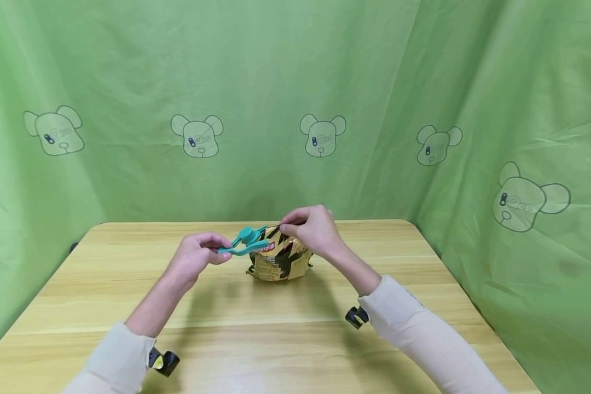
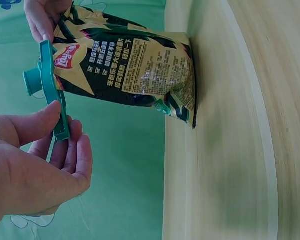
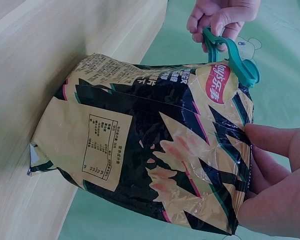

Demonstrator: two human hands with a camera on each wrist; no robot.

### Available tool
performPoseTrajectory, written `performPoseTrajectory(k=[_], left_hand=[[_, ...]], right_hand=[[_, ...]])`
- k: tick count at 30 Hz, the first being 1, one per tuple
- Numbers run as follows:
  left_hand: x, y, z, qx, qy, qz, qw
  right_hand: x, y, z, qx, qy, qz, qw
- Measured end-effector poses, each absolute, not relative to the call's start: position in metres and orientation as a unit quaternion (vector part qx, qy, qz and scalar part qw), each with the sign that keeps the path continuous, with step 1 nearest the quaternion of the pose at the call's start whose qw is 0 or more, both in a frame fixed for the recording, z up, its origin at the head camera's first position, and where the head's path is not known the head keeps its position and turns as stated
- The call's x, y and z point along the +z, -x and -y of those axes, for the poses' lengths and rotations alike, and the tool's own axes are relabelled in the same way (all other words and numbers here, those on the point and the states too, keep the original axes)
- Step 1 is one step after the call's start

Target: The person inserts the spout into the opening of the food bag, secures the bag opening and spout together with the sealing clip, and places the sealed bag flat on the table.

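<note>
A black and gold bag of potato chips (image 1: 280, 267) stands on the table, its top edge uppermost. My right hand (image 1: 317, 232) pinches that top edge between thumb and fingers, plain in the right wrist view of the bag (image 3: 140, 145). My left hand (image 1: 193, 258) holds a teal bag clip (image 1: 248, 236) by one end, thumb against fingers. The clip's two arms are spread apart, with a round cap on one of them. In the right wrist view the clip (image 3: 238, 60) reaches over the bag's top corner beside the red logo.
The light wooden table (image 1: 256, 350) extends around the bag on all sides. Green curtains (image 1: 276, 65) with printed bear heads hang behind and beside it. Black camera mounts (image 1: 164, 363) sit at both wrists, below the pale sleeves (image 1: 413, 328).
</note>
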State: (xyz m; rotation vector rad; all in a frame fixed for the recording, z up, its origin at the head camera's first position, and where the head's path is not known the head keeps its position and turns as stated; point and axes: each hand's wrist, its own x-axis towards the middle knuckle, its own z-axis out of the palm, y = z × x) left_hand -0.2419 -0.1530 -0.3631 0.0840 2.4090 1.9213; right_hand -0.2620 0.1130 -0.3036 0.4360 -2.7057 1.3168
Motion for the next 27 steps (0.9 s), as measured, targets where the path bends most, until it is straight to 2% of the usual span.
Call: performPoseTrajectory(k=[27], left_hand=[[-0.364,0.246,0.142,0.645,-0.026,-0.762,0.051]], right_hand=[[-0.305,0.264,-0.112,0.436,-0.145,0.887,0.054]])
